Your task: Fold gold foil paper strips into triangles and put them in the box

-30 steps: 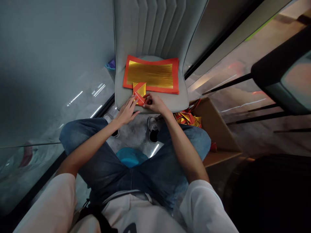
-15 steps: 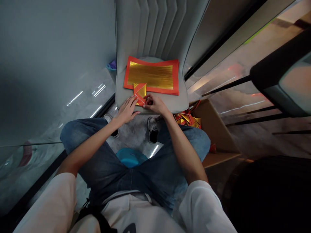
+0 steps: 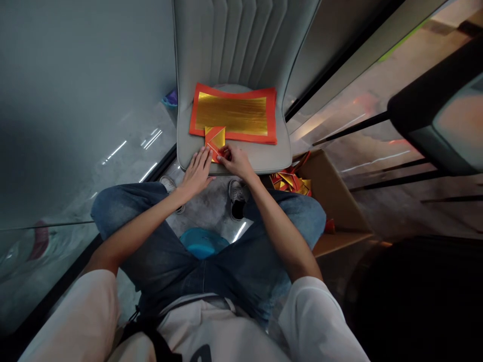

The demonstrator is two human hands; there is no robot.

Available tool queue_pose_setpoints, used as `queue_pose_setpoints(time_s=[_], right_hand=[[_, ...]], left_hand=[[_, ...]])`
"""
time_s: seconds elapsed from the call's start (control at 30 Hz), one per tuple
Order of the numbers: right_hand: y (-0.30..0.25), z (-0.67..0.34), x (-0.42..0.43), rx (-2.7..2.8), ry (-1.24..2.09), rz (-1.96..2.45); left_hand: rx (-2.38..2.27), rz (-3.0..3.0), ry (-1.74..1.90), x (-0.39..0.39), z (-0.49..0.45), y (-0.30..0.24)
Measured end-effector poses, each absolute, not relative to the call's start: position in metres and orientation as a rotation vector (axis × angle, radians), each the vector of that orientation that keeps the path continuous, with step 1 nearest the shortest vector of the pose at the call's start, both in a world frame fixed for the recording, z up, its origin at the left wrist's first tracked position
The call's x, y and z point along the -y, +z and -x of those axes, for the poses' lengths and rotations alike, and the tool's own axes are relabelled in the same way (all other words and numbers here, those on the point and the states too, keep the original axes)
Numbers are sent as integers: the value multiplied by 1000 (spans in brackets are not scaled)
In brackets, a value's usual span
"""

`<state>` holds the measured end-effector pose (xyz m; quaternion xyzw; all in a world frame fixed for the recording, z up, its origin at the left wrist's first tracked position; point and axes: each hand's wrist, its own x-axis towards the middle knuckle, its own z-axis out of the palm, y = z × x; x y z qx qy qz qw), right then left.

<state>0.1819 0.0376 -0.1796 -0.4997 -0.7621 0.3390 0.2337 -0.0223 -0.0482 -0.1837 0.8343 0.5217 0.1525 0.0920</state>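
Note:
A partly folded red and gold paper [image 3: 215, 137] lies near the front edge of the grey chair seat [image 3: 264, 160]. My left hand [image 3: 198, 168] rests flat on its left side, fingers stretched out. At the paper's lower right, my right hand [image 3: 236, 161] pinches the edge between thumb and fingers; the exact grip is partly hidden. Behind the folded piece, overlapping it slightly, is a stack of red sheets [image 3: 232, 113] with gold rectangles.
A cardboard box [image 3: 337, 201] on the right holds several folded red and gold papers [image 3: 290, 183]. The padded chair back [image 3: 241, 42] rises behind the stack. A blue round seat [image 3: 204, 243] shows between my legs. A grey wall panel [image 3: 83, 75] stands at left.
The view has shifted slightly. My right hand has closed in on the paper's lower right edge, and my left fingers lie a little flatter on it.

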Motion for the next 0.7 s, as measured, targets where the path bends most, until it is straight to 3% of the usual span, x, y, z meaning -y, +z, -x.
queue_pose_setpoints(time_s=[0.7], right_hand=[[-176, -186, -46, 1959, 1171, 1305]], left_hand=[[-1443, -2489, 479, 51, 30, -197]])
